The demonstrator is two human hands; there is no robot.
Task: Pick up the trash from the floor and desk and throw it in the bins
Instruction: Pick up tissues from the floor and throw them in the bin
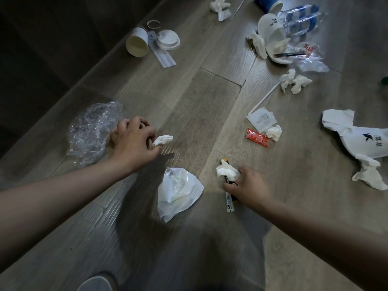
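1. The left hand (pixel 134 139) hovers low over the wooden floor (pixel 189 106), its fingers (pixel 147 133) curled and pinching a small crumpled tissue (pixel 163 140) at their tips.
2. The right hand (pixel 249 185) has its fingers curled round a wadded tissue (pixel 227 172) and a dark stick sachet (pixel 229 201), whose white end pokes out below the hand.
3. A crumpled sheet of clear plastic wrap (pixel 92 131) lies on the floor just behind the left hand; I cannot tell whether they touch.
4. A crushed white plastic bag (pixel 178 192) sits on the floor between the two hands.
5. Farther right lie a white sachet (pixel 261 119), a red sachet (pixel 257 137) touching a balled tissue (pixel 274 133), a white straw (pixel 265 97), two twisted tissues (pixel 294 80) and a torn white paper bag (pixel 361 143) with a dark logo.
6. A dark wall or piece of furniture bounds the floor along the upper left, its edge running diagonally; bare planks lie between the left hand and the far litter.
7. A paper cup (pixel 137 44) lies on its side with its mouth towards the camera, and a white lid (pixel 168 39) and a paper strip (pixel 160 52) lie beside it.
8. At upper right, a tipped white bowl (pixel 270 32) holds crumpled tissue; a clear plastic bottle (pixel 302 19) lies against it.
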